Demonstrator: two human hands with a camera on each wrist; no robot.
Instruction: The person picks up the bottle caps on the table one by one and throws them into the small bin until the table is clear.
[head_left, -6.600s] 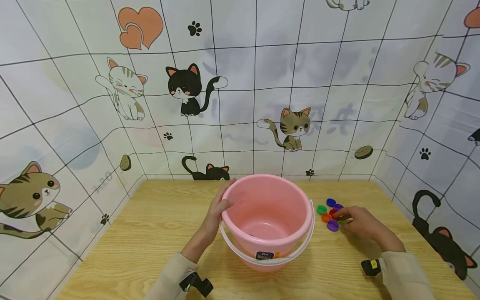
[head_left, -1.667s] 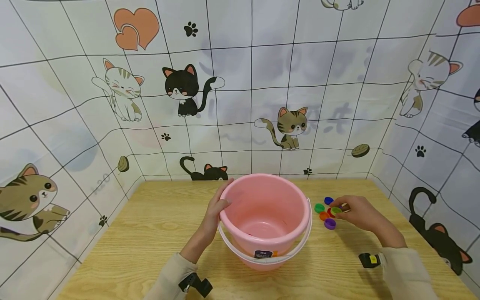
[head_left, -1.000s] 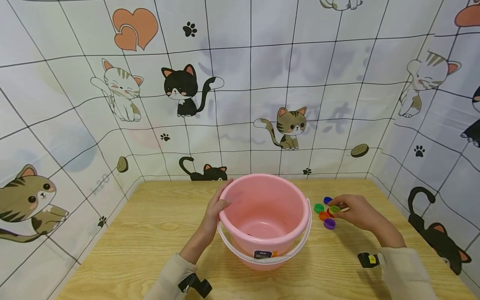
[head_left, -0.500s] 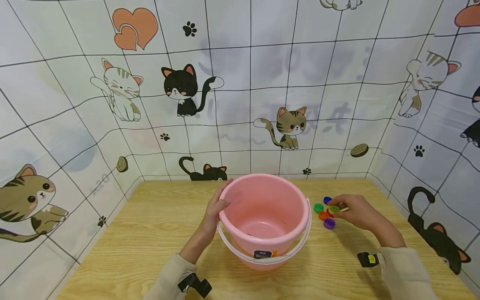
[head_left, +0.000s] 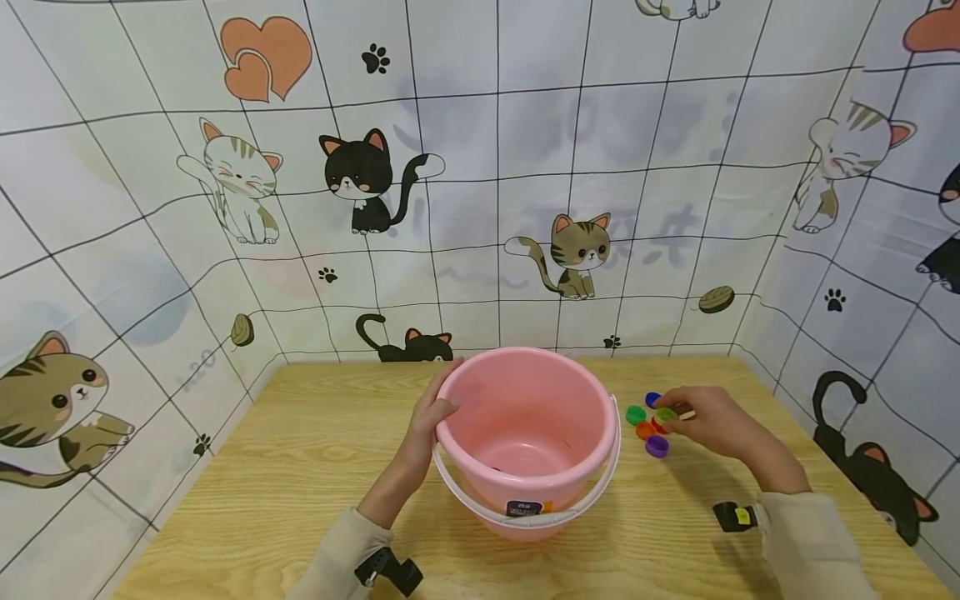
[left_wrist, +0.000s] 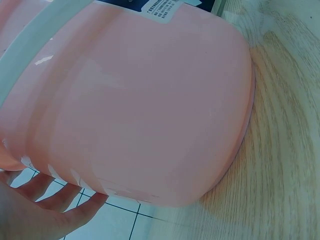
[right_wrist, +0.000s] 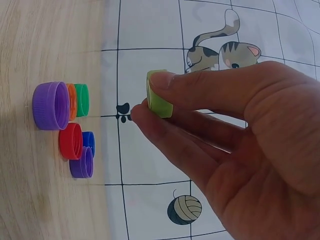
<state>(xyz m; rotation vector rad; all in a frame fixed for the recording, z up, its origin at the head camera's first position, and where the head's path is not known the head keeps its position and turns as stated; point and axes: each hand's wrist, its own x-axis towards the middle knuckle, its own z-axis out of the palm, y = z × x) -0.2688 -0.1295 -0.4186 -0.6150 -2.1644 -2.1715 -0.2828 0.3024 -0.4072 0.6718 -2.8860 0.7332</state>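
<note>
A pink bucket with a white handle stands upright on the wooden table. My left hand grips its left rim, thumb over the edge and fingers along the outside; the left wrist view shows those fingers against the wall. Pinched between thumb and fingertips of my right hand is a yellow-green bottle cap, raised above the other caps. Below it lie a large purple cap, an orange cap, a green cap, a blue cap and a red cap.
A smaller purple cap lies beside the red one in the right wrist view; in the head view my hand hides it. A cat-print cloth covers the walls behind and beside the table.
From down among the caps in the oldest frame, my right hand has risen slightly with the yellow-green cap. Over the last second it has hardly moved. My left hand keeps its place on the bucket.
</note>
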